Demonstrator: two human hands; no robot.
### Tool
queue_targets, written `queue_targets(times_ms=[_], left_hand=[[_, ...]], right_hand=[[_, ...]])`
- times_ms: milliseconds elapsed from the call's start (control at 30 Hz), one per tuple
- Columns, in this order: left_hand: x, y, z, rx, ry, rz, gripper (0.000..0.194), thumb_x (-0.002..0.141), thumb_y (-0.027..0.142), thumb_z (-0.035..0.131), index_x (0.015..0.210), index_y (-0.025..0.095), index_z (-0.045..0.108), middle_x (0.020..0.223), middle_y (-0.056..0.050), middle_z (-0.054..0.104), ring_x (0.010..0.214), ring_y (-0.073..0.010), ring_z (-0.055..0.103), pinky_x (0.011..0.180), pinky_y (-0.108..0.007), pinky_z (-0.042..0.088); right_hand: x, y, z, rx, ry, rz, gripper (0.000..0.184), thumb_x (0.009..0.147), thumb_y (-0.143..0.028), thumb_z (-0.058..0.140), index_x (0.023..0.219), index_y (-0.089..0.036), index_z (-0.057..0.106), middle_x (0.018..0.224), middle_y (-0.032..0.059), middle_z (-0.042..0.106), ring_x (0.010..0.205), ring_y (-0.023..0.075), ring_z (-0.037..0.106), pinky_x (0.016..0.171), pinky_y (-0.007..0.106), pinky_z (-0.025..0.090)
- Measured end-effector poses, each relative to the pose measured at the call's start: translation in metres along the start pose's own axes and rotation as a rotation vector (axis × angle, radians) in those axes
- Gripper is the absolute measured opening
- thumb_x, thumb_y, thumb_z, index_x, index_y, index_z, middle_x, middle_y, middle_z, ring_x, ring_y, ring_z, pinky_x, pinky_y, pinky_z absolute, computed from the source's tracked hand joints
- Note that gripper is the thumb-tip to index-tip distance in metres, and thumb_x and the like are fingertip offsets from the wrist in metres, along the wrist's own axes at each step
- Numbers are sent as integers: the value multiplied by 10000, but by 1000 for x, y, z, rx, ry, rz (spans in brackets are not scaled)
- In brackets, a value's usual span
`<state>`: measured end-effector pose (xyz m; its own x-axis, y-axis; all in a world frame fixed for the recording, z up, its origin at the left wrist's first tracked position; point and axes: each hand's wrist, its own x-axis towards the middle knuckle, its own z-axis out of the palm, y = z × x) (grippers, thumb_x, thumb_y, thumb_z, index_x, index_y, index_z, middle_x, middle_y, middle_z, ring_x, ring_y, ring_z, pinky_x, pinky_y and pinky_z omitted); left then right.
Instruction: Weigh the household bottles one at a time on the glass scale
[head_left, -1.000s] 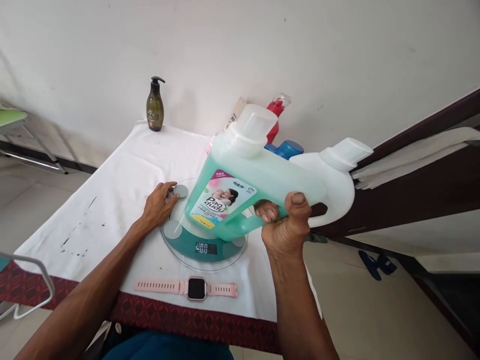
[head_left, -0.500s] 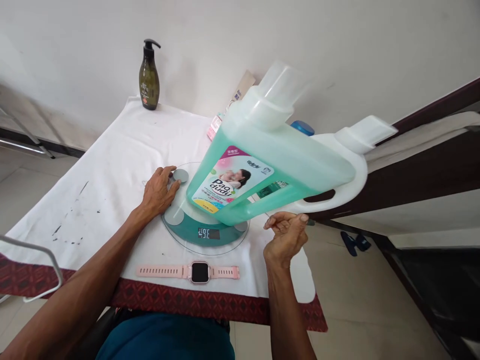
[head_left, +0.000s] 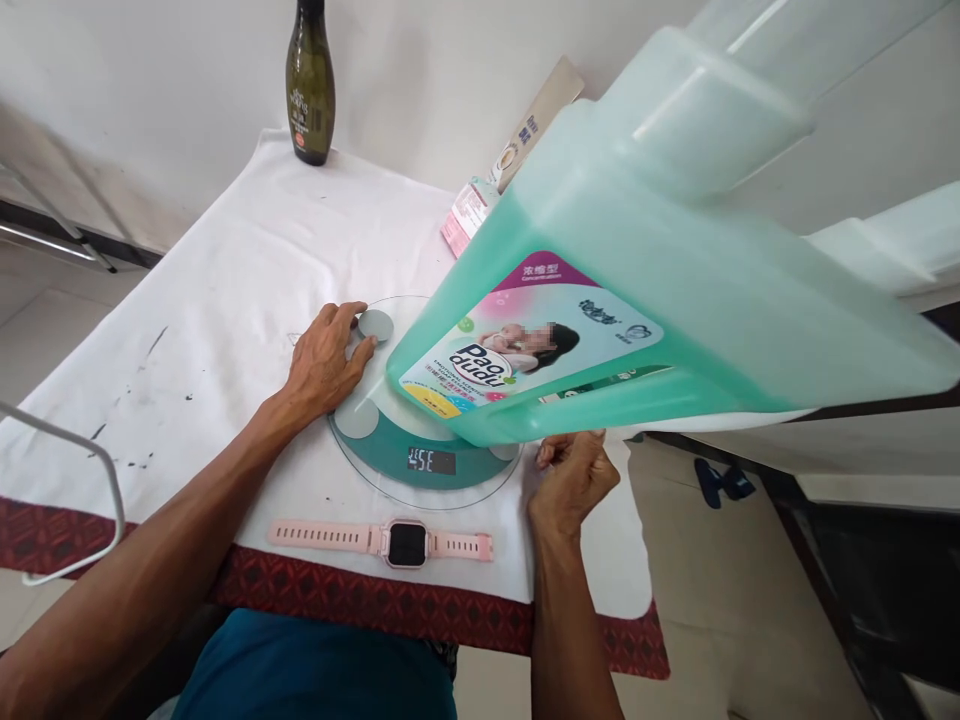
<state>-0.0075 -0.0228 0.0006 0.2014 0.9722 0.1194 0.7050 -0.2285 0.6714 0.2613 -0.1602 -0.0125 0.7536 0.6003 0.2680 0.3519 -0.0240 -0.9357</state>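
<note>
A large translucent jug of green detergent [head_left: 637, 300] with a pink label leans steeply toward me, its lower corner resting on a round glass scale [head_left: 375, 455] with a teal base and a lit display. My left hand [head_left: 326, 360] lies flat on the scale's left rim, fingers spread over a round metal pad. My right hand [head_left: 574, 480] sits just beneath the jug's lower edge with its fingers curled in; nothing shows inside them. The jug's handle and cap run out of view at the upper right.
A pink smartwatch [head_left: 409, 543] lies flat near the table's front edge. A dark pump bottle [head_left: 310, 85] stands at the far end of the white cloth [head_left: 225, 270]. A pink box [head_left: 469, 210] peeks from behind the jug. A metal frame [head_left: 75, 450] is at left, slippers [head_left: 720, 483] on the floor.
My right hand let go of the jug's handle and dropped below it. The jug tipped further toward me and now fills the upper right. The scale reading changed.
</note>
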Motion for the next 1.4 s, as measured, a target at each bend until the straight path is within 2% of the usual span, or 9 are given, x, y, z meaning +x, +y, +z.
queue_targets(times_ms=[333,533,700,967,1067,1133,1200,1300,1400], left_hand=[[2,-1,-1,-18,27,7,441,942,402,572,1342,221,613,1186,-79,681,927,-213,662,888,-407,547],[4,1,-4,12,39,-12,463,919,444,557,1323,233,640,1155,-82,688,878,-230,663,868,-435,557],[3,-1,-5,27,31,-6,474,924,464,542,1330,239,636,1166,-84,691,856,-231,669,875,-446,568],[2,-4,-2,-6,34,12,466,946,441,544,1356,231,617,1195,-94,690,936,-232,682,897,-435,560],[1,-4,-2,-30,29,0,455,949,427,545,1351,227,619,1147,-86,683,932,-235,687,889,-435,558],[0,-4,-1,-59,28,-7,451,950,426,545,1347,225,618,1130,-80,678,931,-236,688,892,-433,558],[-1,-5,1,-88,35,-4,442,952,422,542,1341,225,613,1133,-77,676,945,-239,688,899,-433,558],[-3,-5,3,-115,51,2,415,960,415,533,1327,234,603,1161,-78,674,986,-250,689,900,-439,555],[-4,-5,4,-137,50,-6,392,965,386,528,1324,242,592,1171,-81,671,1028,-260,688,901,-441,552]], right_hand=[[-6,-12,6,56,-104,90,579,1002,-556,556,545,-220,444,514,-40,435,507,107,396,518,276,301],[-5,-14,3,74,-144,117,581,1027,-604,478,590,-222,447,536,-48,409,512,104,374,516,272,298],[-6,-15,-1,19,-178,101,543,1005,-593,544,623,-224,431,566,-59,414,534,101,363,527,271,287],[-8,-15,0,-3,-176,99,505,1013,-497,539,610,-230,391,568,-59,392,553,110,347,556,281,281],[-6,-19,-6,38,-66,67,454,989,-493,572,641,-222,466,634,-44,456,614,128,428,621,283,368],[-1,-30,-12,150,17,19,383,944,-557,604,767,-218,585,763,-20,549,710,155,531,704,308,454],[5,-49,-15,296,0,-47,453,873,-679,630,944,-232,645,891,7,605,823,192,603,777,353,506],[12,-88,-10,431,-206,-102,636,797,-813,634,1086,-248,667,979,52,661,930,249,648,837,416,529],[16,-118,2,497,-347,-69,543,795,-714,726,1074,-249,700,946,68,702,844,261,662,781,451,542]])
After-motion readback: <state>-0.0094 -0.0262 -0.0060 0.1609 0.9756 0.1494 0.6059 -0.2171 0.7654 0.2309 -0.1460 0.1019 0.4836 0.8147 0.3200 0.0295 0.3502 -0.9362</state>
